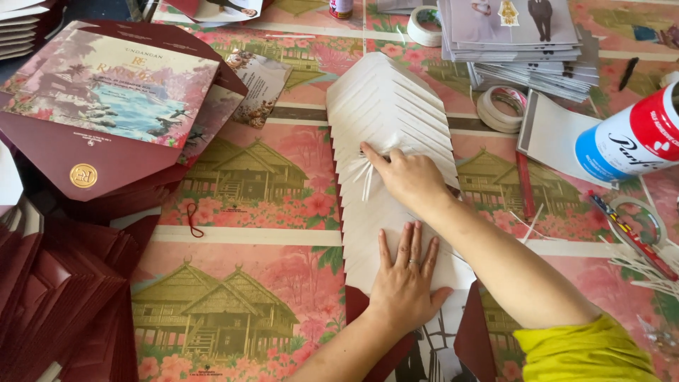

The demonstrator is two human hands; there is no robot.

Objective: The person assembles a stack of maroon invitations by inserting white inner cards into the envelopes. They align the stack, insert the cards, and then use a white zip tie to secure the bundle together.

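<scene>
A fanned row of white cards [387,106], overlapped like shingles, runs from the middle of the flowered mat toward me. My left hand [404,277] lies flat, fingers spread, pressing on the near end of the row. My right hand [404,177] rests on the middle of the row with its fingertips pinched on thin white paper strips [366,175] that stick out to the left. Dark red card edges show under the near end of the row.
A maroon invitation stack [106,113] with a printed card on top sits at left, with maroon envelopes [56,297] below it. Tape rolls [497,107], a stack of printed cards [516,42], a red, white and blue can [629,138] and scissors [629,226] lie at right.
</scene>
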